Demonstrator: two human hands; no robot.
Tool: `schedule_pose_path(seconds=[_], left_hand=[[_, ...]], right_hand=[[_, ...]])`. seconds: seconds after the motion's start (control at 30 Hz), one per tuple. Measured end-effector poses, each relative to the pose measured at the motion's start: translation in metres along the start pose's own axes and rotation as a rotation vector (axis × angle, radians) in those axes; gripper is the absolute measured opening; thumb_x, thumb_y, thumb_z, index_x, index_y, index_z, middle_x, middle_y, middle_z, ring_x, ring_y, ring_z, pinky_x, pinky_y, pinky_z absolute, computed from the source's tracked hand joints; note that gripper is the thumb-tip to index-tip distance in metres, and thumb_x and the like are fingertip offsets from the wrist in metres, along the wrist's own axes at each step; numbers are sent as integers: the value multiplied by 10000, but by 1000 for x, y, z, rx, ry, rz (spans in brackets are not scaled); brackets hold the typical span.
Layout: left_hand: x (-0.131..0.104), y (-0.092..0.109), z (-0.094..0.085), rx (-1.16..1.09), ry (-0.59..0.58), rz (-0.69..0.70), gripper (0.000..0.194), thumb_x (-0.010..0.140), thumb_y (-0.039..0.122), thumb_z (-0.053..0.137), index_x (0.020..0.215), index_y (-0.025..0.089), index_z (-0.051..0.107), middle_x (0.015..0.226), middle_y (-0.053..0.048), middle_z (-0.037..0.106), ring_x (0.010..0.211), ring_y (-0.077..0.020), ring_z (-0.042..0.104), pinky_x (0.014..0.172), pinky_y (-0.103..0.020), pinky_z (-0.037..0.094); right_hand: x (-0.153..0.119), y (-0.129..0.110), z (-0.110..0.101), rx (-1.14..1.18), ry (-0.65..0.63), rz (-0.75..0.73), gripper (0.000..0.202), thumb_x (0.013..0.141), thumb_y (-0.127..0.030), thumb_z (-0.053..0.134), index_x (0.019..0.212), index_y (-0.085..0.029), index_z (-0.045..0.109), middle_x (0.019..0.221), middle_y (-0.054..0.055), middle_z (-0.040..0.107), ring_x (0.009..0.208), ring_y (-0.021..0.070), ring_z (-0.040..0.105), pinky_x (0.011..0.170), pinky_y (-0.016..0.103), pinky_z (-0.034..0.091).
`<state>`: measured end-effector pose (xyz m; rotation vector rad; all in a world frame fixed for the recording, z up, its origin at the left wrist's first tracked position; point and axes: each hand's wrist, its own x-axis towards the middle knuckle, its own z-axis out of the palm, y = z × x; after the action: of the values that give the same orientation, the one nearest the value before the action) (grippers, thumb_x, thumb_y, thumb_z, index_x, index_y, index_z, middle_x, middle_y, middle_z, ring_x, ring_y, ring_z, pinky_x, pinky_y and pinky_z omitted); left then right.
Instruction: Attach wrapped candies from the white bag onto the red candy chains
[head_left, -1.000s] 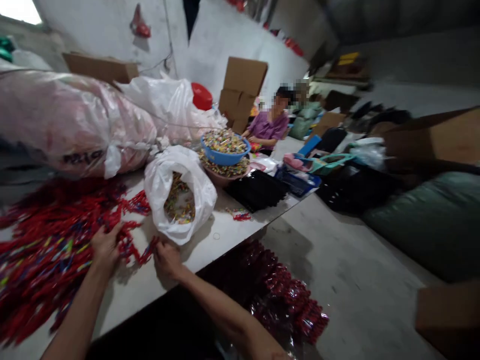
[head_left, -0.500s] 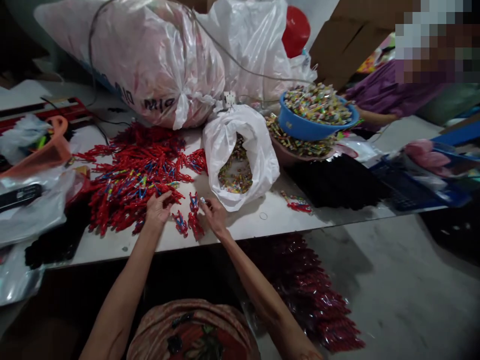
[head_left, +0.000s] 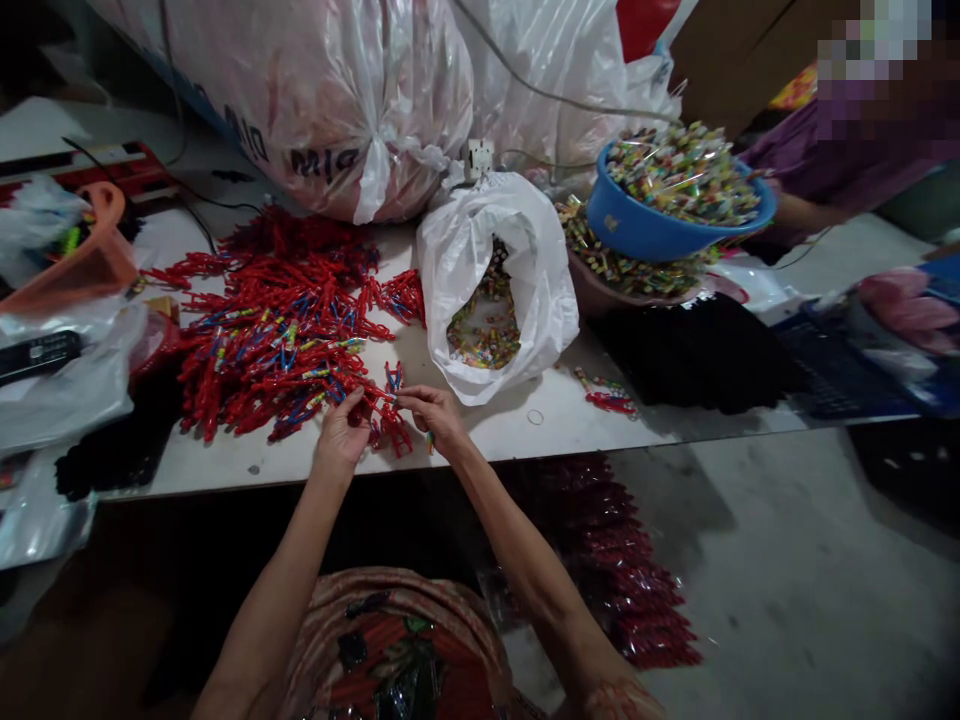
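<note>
My left hand [head_left: 343, 436] is closed in a pinch on one end of a red toy figure [head_left: 377, 392] at the right edge of a big pile of red-and-blue plastic figures [head_left: 262, 345]. My right hand [head_left: 442, 420] pinches at the figure's other end. A small multicoloured piece [head_left: 430, 441] pokes out below the right fingers, its kind too small to tell. Loose figures [head_left: 392, 436] lie on the white table under and between my hands. Just beyond the right hand, a white plastic bag [head_left: 551, 300] stands open, with many small colourful pieces [head_left: 491, 340] inside.
Large stuffed plastic bags [head_left: 330, 90] fill the back. At right are a blue basin [head_left: 622, 230] heaped with colourful pieces, a black stack [head_left: 697, 355] and a person's purple sleeve [head_left: 847, 170]. An orange basket [head_left: 97, 255] stands left. Packed red bundles [head_left: 637, 590] lie below the table edge.
My hands have come together over the loose figures. The left has taken hold of a red figure from beside the pile, and the right now meets it. The view has shifted slightly.
</note>
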<state>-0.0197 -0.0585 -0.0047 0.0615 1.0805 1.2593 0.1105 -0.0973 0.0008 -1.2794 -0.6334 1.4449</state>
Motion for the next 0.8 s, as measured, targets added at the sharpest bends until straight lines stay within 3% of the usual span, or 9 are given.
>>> schedule_pose_path(seconds=[0.13, 0.3, 0.6, 0.8], left_hand=[[-8, 4, 3, -42, 12, -55, 196, 746, -26, 565, 716, 159, 619, 680, 5, 664, 676, -95, 648, 699, -207, 547], [-19, 9, 2, -7, 28, -118, 173, 747, -26, 607, 715, 144, 608, 621, 25, 652, 523, -79, 595, 491, -171, 460], [-19, 5, 1, -79, 66, -182, 167, 780, 13, 630, 677, 139, 592, 568, 38, 618, 455, -52, 542, 433, -145, 396], [-18, -1, -3, -108, 11, 19, 169, 709, 12, 681, 773, 158, 626, 648, 52, 647, 560, -57, 597, 577, -152, 478]], right_hand=[[-1, 2, 5, 51, -26, 10, 232, 543, -278, 765, 717, -143, 692, 473, -66, 535, 368, 14, 242, 380, 202, 125], [-2, 2, 6, 103, -31, 24, 265, 517, -288, 787, 704, -151, 659, 475, -73, 523, 362, 13, 257, 372, 195, 150], [4, 11, 15, 187, -1, 58, 329, 461, -279, 825, 702, -168, 630, 481, -78, 524, 371, 23, 314, 376, 181, 223], [-2, 12, 27, 190, -6, 75, 351, 466, -314, 828, 691, -182, 594, 420, -113, 424, 356, 28, 288, 366, 181, 232]])
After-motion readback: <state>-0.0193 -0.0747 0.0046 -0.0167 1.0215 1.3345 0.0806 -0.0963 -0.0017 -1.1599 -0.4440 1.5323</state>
